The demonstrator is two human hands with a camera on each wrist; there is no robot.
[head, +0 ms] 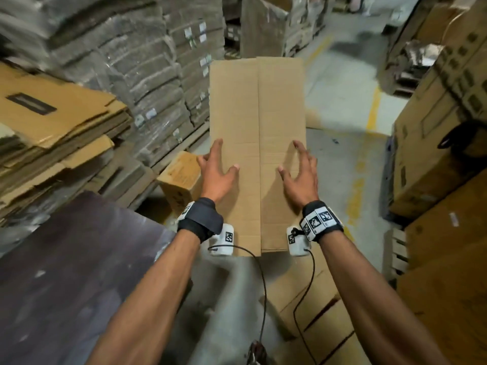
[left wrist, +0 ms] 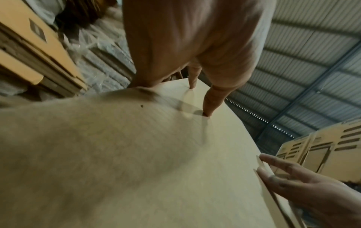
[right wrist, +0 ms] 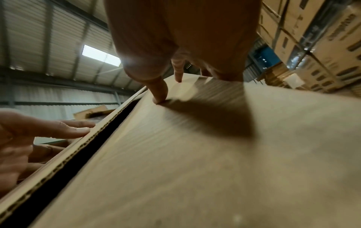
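A long brown cardboard box (head: 257, 106) stretches away from me, its two top flaps meeting at a centre seam. My left hand (head: 218, 167) rests with spread, straight fingers on the left flap (left wrist: 136, 154). My right hand (head: 299, 167) rests the same way on the right flap (right wrist: 215, 154). In the left wrist view the fingertips (left wrist: 207, 113) press the cardboard. The right wrist view shows the thumb tip (right wrist: 159, 100) on the flap and a dark gap along the seam (right wrist: 97, 146), with the other hand's fingers (right wrist: 74, 131) beyond it.
Stacks of flattened cardboard (head: 66, 133) and wrapped bundles (head: 147, 75) stand at the left. A dark board (head: 66, 272) lies at the lower left. Large cartons (head: 434, 154) rise on the right. A small carton (head: 181, 177) sits beneath the box. Concrete floor with yellow lines (head: 374, 109) runs ahead.
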